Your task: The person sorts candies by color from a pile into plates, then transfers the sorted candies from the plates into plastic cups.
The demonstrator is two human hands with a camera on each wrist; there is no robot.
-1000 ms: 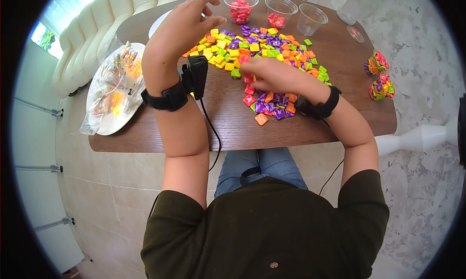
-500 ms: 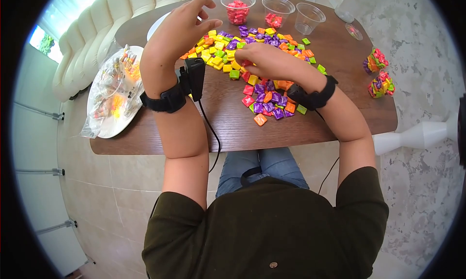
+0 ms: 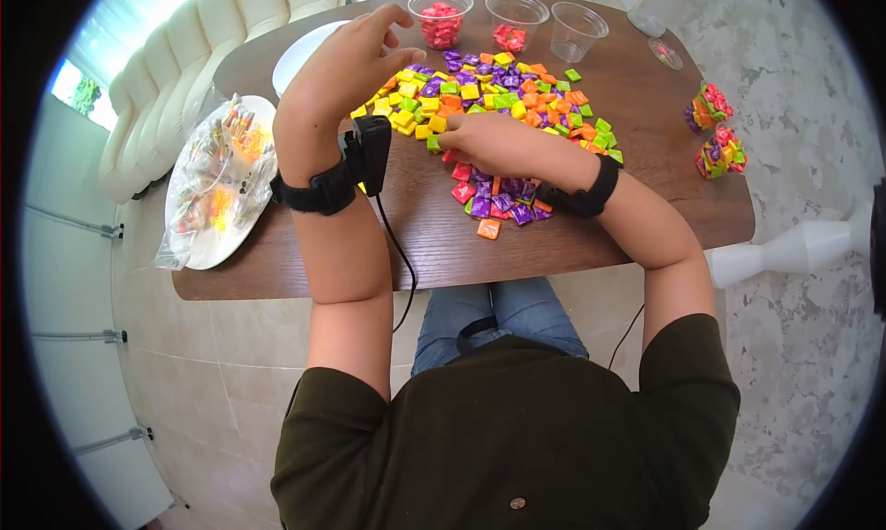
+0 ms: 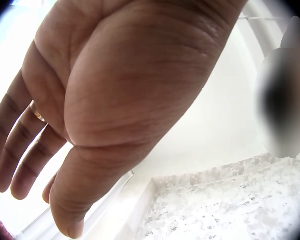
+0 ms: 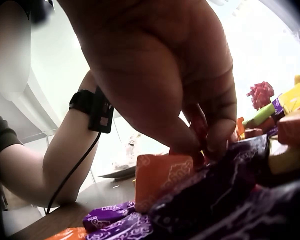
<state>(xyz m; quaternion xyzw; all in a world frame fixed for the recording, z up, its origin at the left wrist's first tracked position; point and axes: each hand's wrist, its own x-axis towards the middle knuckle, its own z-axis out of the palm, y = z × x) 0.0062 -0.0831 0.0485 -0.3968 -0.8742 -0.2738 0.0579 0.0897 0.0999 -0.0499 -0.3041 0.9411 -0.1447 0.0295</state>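
My left hand (image 3: 346, 73) hangs raised over the left side of the candy pile, its fingers loosely bent and holding nothing. The left wrist view shows its palm (image 4: 125, 75) with thumb and fingers apart. Lower down, my right hand (image 3: 517, 147) reaches into the wrapped square candies (image 3: 506, 101) in yellow, purple, orange and green. Between its thumb and fingers it pinches a red candy (image 5: 201, 131), mostly hidden by the fingertips. Right beside them are an orange candy (image 5: 162, 177) and purple candies (image 5: 117, 220). A few red candies (image 3: 462, 191) lie just below the hand.
At the back stand clear cups: one full of red candies (image 3: 442, 30), one with fewer red candies (image 3: 509, 39), and an empty cup (image 3: 577, 36). Two filled cups (image 3: 720, 156) stand at right. A bagged bundle lies on a white plate (image 3: 208, 253) at left.
The right hand has drawn slightly toward me over the candies, its fingertips closing together. My left hand keeps its raised pose. The head view has shifted a little.
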